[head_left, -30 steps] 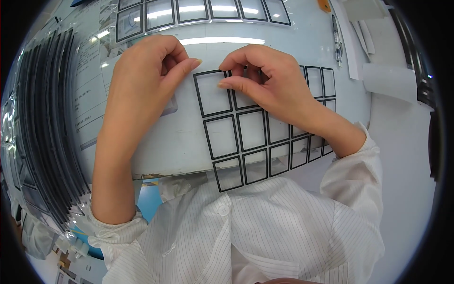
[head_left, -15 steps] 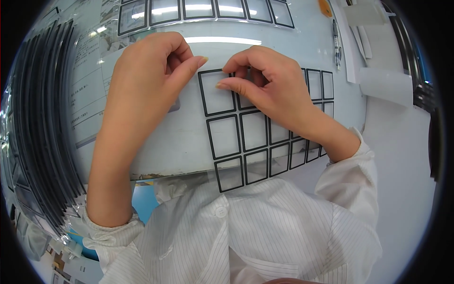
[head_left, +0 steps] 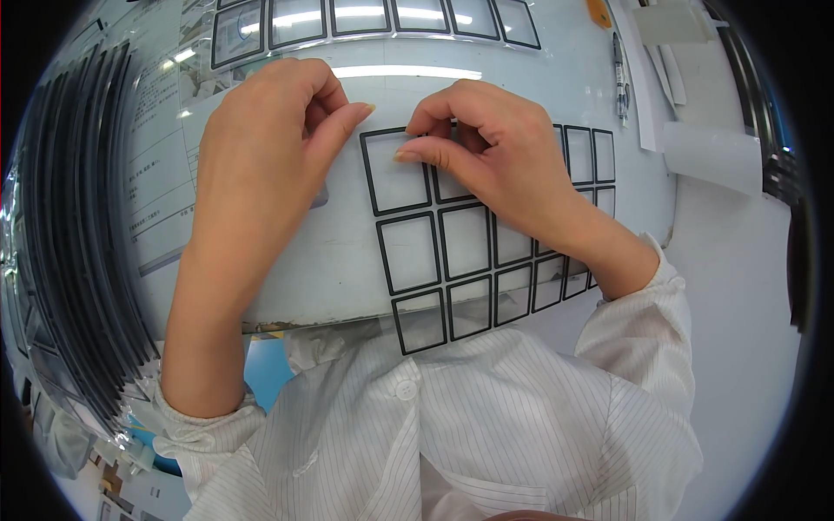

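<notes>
A clear sheet printed with black square frames (head_left: 408, 252) lies on the pale table, its near rows reaching past the front edge. Above its upper left part is my right hand (head_left: 504, 156), thumb and forefinger curled toward each other in a pinch. To the left of the sheet my left hand (head_left: 261, 148) is raised, thumb pressed to the bent forefinger and pointing at the right hand. Anything between either hand's fingertips is too small or too clear to make out. My right hand hides several of the frames.
Another sheet of black frames (head_left: 360, 19) lies at the far side. A tall stack of black-framed sheets (head_left: 82, 234) stands at the left, beside a printed paper (head_left: 161, 174). A pen (head_left: 620, 78), an orange object (head_left: 599, 12) and a white roll (head_left: 708, 148) are at the right.
My left hand has shifted very slightly to the left. The right hand and the framed sheet stay nearly where they were.
</notes>
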Available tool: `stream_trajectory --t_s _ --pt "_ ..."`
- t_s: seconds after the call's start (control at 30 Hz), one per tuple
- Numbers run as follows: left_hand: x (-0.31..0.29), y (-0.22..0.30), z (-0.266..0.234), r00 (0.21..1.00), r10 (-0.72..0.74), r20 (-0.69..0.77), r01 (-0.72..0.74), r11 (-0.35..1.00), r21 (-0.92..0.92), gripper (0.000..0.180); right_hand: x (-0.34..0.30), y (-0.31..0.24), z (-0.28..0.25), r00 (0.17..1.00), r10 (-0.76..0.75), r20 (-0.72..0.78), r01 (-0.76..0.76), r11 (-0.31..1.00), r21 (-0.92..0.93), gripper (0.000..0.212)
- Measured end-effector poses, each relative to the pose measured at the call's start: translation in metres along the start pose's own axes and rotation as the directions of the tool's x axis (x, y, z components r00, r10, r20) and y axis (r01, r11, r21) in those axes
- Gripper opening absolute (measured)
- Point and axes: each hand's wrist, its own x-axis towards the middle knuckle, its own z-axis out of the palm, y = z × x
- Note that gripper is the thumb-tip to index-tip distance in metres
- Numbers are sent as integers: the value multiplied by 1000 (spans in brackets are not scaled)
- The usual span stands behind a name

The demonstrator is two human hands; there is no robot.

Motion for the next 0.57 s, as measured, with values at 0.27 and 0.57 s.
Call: stream_trajectory --t_s 0.27,0.57 --pt "1 0 0 1000 -4 -3 4 1000 -18 22 0 2 -1 1000 -9 15 9 1000 17 16" --pt "1 0 0 1000 -16 0 16 1000 -22 21 -2 1 0 1000 10 -11 -10 1000 7 19"
